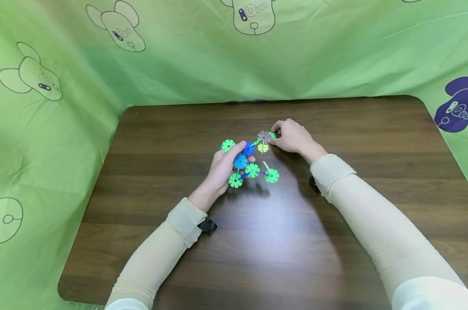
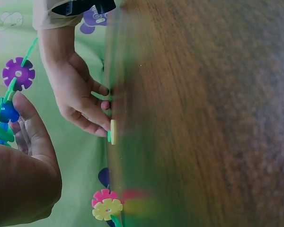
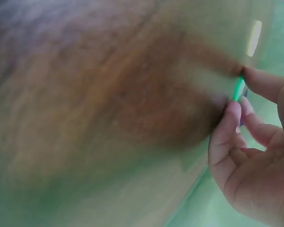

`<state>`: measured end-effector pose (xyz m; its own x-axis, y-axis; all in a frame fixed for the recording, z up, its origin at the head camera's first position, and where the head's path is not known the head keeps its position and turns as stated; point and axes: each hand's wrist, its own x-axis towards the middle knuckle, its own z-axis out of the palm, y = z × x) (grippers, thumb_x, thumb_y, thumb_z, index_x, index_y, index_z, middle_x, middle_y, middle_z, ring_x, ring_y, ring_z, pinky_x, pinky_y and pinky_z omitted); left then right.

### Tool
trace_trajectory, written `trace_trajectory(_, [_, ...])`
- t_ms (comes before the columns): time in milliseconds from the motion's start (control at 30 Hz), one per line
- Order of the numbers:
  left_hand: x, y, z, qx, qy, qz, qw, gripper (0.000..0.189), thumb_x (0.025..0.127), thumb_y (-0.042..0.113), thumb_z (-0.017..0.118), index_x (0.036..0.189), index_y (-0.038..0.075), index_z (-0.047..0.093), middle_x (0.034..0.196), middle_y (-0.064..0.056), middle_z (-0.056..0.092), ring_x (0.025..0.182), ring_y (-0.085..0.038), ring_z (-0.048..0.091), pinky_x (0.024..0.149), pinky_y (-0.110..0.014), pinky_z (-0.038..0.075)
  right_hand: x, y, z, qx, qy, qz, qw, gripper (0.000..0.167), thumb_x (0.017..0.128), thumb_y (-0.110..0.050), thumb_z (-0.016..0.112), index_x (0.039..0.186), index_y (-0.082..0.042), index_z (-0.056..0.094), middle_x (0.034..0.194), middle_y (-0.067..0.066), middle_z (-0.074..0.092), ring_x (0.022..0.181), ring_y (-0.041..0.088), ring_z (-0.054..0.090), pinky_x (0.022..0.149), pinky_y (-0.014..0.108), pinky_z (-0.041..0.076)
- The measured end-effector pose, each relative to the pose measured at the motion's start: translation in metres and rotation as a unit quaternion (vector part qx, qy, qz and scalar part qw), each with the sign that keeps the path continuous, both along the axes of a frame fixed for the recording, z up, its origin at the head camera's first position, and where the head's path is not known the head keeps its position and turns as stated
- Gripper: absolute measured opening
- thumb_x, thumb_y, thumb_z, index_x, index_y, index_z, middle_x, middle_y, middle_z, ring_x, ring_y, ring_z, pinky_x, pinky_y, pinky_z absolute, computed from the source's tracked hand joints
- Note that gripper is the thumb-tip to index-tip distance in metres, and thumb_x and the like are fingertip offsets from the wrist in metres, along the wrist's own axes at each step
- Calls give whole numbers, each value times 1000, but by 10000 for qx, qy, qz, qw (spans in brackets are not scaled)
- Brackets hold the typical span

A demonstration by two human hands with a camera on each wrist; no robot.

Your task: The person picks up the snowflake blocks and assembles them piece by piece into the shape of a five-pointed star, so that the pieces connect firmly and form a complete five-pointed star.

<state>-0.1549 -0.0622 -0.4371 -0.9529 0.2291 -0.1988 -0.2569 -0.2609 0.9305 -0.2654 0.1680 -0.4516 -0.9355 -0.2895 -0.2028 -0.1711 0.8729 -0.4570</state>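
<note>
My left hand (image 1: pixel 220 170) holds a chain of notched plastic discs by its blue discs (image 1: pixel 240 162), thumb on the near side. Green discs (image 1: pixel 252 170) hang along its lower edge, and a thin white piece (image 1: pixel 266 165) stands up near the end one. A greyish-purple disc (image 1: pixel 263 137) and a yellow disc (image 1: pixel 263 148) sit at its upper right. There my right hand (image 1: pixel 294 137) pinches a small green disc (image 1: pixel 272 134). The right wrist view shows this green disc (image 3: pixel 238 88) edge-on between thumb and finger. Whether it is joined to the purple disc, I cannot tell.
A brown wooden table (image 1: pixel 180 125) with rounded corners lies under both hands. Green cloth (image 1: pixel 195 56) with printed bear heads hangs behind it and at the sides. In the left wrist view, a pink disc and a yellow disc (image 2: pixel 107 209) show near the table surface.
</note>
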Motion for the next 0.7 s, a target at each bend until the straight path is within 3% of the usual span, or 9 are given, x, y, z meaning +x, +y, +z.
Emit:
trace_trajectory(133, [0,2,1,-31,27,-9,10000,38,103,40,64,101,4,75,80,-3,76,71,-13,72,68,-26,61,0,2,1,-211,-196,-112,9995,44,95,-28,71,128,0,61,118,20,64,109,34,59,96,53,48])
trace_trajectory(400, [-3,4,2,-193,66,-11,9998,39,102,42,64,101,5,76,81,-3,76,72,-13,72,69,-27,60,9,8,-2,-884,-189,-350,9953,35,95,-25,74,122,-7,60,110,17,70,104,34,65,95,53,48])
trace_trajectory(633, [-5,6,3,-264,107,-123,9995,59,103,42,61,118,-16,65,81,0,76,71,-12,72,69,-26,59,21,15,-1,-1406,-46,-502,9888,27,96,-20,73,120,-10,66,104,13,73,94,30,67,85,48,50])
trace_trajectory(700, [-5,6,3,-231,124,-110,9996,57,103,42,62,114,-13,68,82,-2,76,71,-12,71,67,-26,59,27,16,2,-1547,-4,-546,9865,26,96,-20,73,120,-10,67,102,12,74,92,28,68,83,46,49])
